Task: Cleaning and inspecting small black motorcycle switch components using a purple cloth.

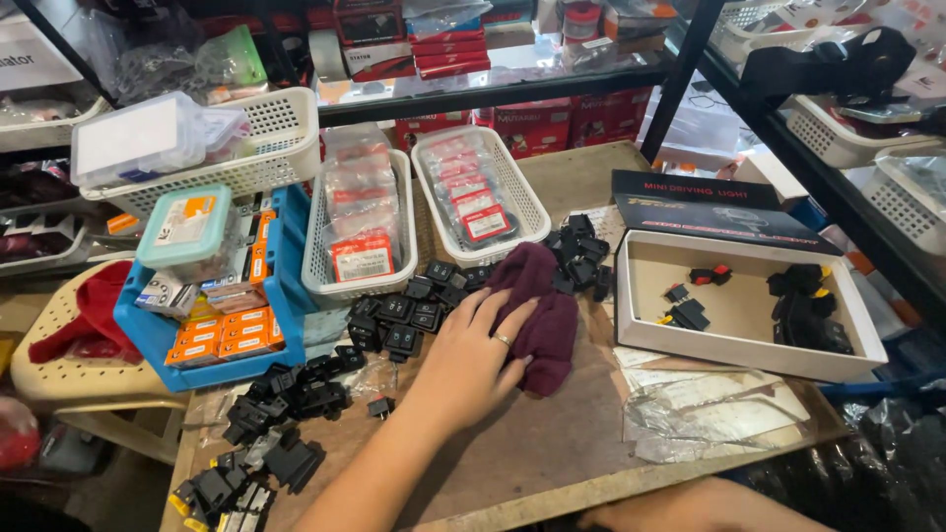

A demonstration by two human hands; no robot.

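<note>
My left hand (471,360) reaches in from the lower left and lies flat, fingers apart, on a crumpled maroon cloth (548,320) in the middle of the worn tabletop (512,453). A ring shows on one finger. Several small black rocker switches (404,317) lie just left of the hand, and more of them (581,258) sit behind the cloth. Only a strip of my right forearm (690,510) shows at the bottom edge; that hand is out of view.
A shallow white cardboard box (729,351) with a few black parts stands at the right, its black lid (719,209) behind it. Two white mesh baskets (317,278) of bagged parts and a blue bin (288,296) stand at the back left. Crumpled clear plastic (709,414) lies front right.
</note>
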